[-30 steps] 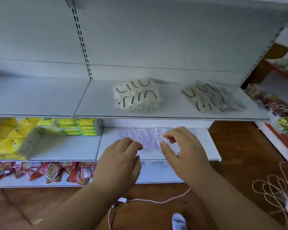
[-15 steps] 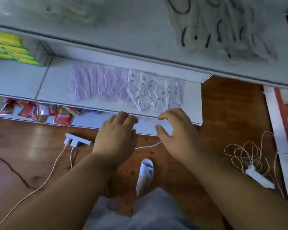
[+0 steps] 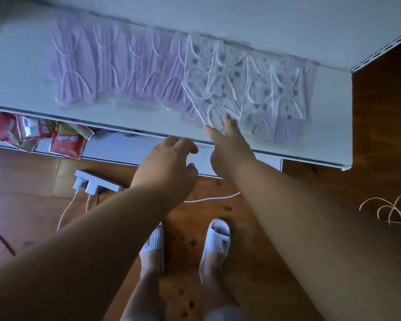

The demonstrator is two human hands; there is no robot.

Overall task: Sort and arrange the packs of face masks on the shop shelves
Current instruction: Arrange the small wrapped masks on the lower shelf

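Two clear plastic packs of face masks lie side by side on the white metal shelf (image 3: 21, 72) in your head view: the pack of plain lilac masks (image 3: 116, 68) to the left and the pack of patterned white masks with white ear loops (image 3: 252, 86) to the right, their edges overlapping near the middle. Your right hand (image 3: 229, 144) reaches over the shelf's front lip, its fingers (image 3: 228, 122) held straight and close together, the tips touching the near edge of the patterned pack; they grip nothing. Your left hand (image 3: 164, 167) hangs just in front of the shelf edge, apart from both packs, with its fingers (image 3: 185, 144) loosely curled and holding nothing.

Below the shelf, on a lower shelf at the left, lie red foil sachets (image 3: 33, 135) in a loose heap. On the brown wooden floor (image 3: 333, 181) sit a white power strip with plugs (image 3: 95, 184) and a thin white cable (image 3: 211, 198). Your feet wear white ribbed slippers (image 3: 215, 239), and a coil of pale string (image 3: 394, 212) lies at the far right.
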